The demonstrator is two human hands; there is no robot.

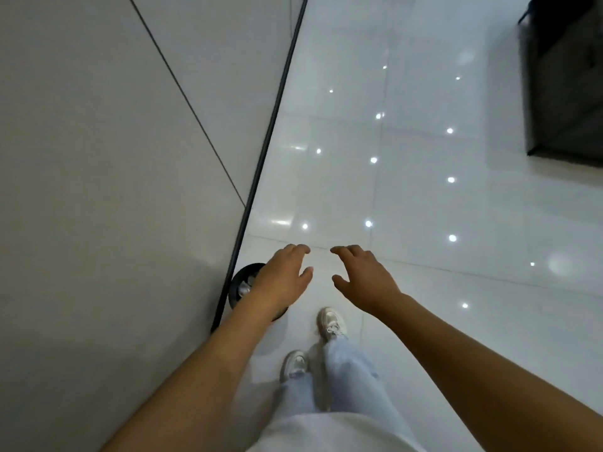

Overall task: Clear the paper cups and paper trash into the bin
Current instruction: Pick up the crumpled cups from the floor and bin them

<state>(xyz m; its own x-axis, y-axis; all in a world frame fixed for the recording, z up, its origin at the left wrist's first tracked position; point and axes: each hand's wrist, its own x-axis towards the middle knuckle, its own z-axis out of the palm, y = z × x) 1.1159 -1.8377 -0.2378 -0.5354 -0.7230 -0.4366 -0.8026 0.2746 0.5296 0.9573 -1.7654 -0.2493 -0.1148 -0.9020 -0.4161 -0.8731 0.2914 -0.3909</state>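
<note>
I saw the left hand (283, 275) and right hand (362, 274) loosely spread, holding nothing; the round black bin (243, 283) stood upright, mouth upward, beneath the left wrist beside the table edge (261, 158)

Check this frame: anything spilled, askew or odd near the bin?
Nothing stands out. The bin stands upright on the floor against the wall, with trash inside and no spill visible around it. Left hand and right hand are both empty.
</note>
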